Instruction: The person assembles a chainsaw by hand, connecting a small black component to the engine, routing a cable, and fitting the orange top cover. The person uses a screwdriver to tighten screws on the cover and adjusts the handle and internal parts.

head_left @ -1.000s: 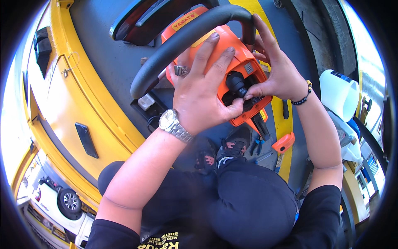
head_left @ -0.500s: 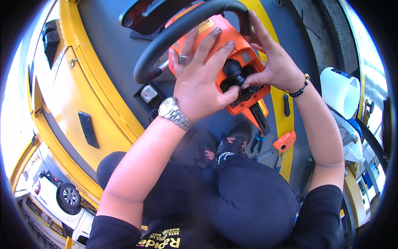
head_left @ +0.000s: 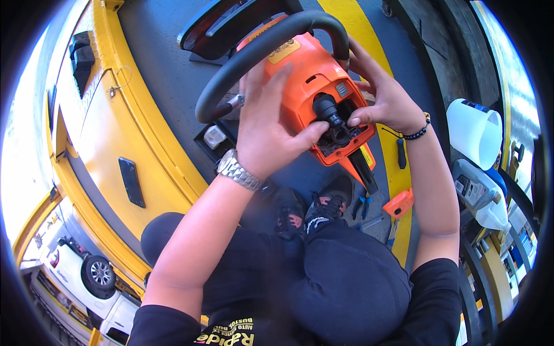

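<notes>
An orange chainsaw (head_left: 314, 64) is held in front of me, its black wraparound handle (head_left: 231, 72) and dark hand guard (head_left: 216, 41) toward the upper left. Its rear housing is uncovered, and a black ribbed rubber boot (head_left: 326, 108) shows in the cavity. Along the left side of the body lies my left hand (head_left: 268, 124), fingers slightly blurred, with the thumb at the cavity's edge beside the boot. My right hand (head_left: 392, 104) wraps the right side, its thumb hooked over the cavity rim; its other fingertips are partly hidden behind the saw.
On the floor lie an orange cover (head_left: 399, 203), blue-handled pliers (head_left: 362, 206) and a black-handled screwdriver (head_left: 401, 153). A phone (head_left: 131, 181) rests on the yellow metal structure (head_left: 164, 153) at left. A white container (head_left: 470, 132) and a grey bottle (head_left: 476, 184) stand at right.
My left hand has slid back and down off the top of the housing to its left side. The right thumb has drawn away from the boot, and the saw has shifted slightly down.
</notes>
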A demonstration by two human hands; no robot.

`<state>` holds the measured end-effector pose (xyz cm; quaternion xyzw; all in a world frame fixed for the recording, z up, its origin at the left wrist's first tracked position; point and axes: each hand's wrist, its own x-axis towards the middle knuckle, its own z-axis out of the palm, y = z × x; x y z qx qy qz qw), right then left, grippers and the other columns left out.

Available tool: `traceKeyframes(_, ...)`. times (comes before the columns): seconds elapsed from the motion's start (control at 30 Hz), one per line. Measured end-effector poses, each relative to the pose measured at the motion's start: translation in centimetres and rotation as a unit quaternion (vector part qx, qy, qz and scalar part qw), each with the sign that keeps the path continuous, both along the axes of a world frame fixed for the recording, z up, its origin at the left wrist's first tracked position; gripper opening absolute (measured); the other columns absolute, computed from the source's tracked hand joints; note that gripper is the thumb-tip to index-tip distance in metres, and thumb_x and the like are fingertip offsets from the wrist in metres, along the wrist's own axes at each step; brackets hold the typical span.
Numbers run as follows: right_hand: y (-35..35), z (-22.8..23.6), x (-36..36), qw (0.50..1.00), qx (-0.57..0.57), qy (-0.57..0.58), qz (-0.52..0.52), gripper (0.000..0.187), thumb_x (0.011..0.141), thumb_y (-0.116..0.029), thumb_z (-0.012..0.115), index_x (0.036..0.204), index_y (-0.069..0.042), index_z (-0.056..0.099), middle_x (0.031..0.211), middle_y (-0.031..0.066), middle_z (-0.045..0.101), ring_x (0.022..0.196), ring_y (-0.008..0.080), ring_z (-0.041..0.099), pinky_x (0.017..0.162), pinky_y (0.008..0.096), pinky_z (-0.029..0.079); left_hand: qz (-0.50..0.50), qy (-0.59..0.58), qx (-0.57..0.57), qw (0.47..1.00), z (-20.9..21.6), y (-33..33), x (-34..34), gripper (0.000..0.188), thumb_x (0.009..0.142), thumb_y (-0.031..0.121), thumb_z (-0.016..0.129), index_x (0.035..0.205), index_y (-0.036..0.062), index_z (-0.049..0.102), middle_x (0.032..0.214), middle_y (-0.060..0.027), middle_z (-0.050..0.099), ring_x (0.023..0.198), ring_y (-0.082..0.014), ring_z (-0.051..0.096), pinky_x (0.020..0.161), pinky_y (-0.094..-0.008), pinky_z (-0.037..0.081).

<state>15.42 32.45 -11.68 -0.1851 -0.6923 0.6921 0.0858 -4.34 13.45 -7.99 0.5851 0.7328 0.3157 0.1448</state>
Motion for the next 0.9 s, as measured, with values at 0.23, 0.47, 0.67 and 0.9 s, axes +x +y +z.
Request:
traceKeyframes(0.23, -4.1, -2.0, 5.6, 0.980, -0.139, -0.089, -0.112, 0.100, 0.086, -0.057, 0.079, 0.157, 0.001, 0.038, 0.149, 0.0149, 0.053, 0.139, 0.0240, 0.050, 0.116, 0.0389, 0.040, 0.104, -0.400, -0.030, 0.910, -1.4, -2.2, -1.9, 0.098, 0.084, 0.037, 0.088, 0.156, -0.0026, 0.033, 0.154, -0.0190, 0.045, 0.136, -0.0274, 0.052, 0.113, -0.0415, 0.045)
traceKeyframes(0.47, -7.6, -3.2, 9.7, 0.960, -0.186, -0.119, -0.174, 0.081, 0.096, -0.048, 0.072, 0.154, 0.001, 0.043, 0.149, 0.0127, 0.053, 0.137, 0.0234, 0.052, 0.113, 0.0375, 0.043, 0.119, -0.442, 0.052, 0.888, -5.9, -0.2, -4.5, 0.098, 0.071, 0.052, 0.092, 0.142, 0.0006, 0.050, 0.135, -0.0153, 0.060, 0.130, -0.0282, 0.055, 0.109, -0.0423, 0.047)
traceKeyframes(0.67, -14.2, 0.4, 7.2, 0.921, 0.267, -0.189, -0.211, 0.144, 0.065, -0.072, 0.086, 0.162, 0.006, 0.013, 0.162, 0.0231, 0.031, 0.149, 0.0354, 0.036, 0.122, 0.0472, 0.030, 0.117, -0.323, 0.053, 0.938, -8.1, 0.1, -5.0, 0.102, 0.075, 0.038, 0.094, 0.152, 0.0004, 0.038, 0.139, -0.0141, 0.054, 0.130, -0.0246, 0.052, 0.112, -0.0383, 0.043)
traceKeyframes(0.9, -16.3, 2.2, 2.5, 0.841, 0.349, -0.361, -0.201, 0.156, 0.052, -0.051, 0.099, 0.162, 0.006, 0.005, 0.162, 0.0302, 0.021, 0.151, 0.0471, 0.023, 0.125, 0.0532, 0.019, 0.133, -0.353, 0.073, 0.923, -8.1, -0.1, -4.9, 0.097, 0.070, 0.040, 0.092, 0.148, 0.0062, 0.047, 0.144, -0.0192, 0.042, 0.136, -0.0337, 0.041, 0.117, -0.0422, 0.037)
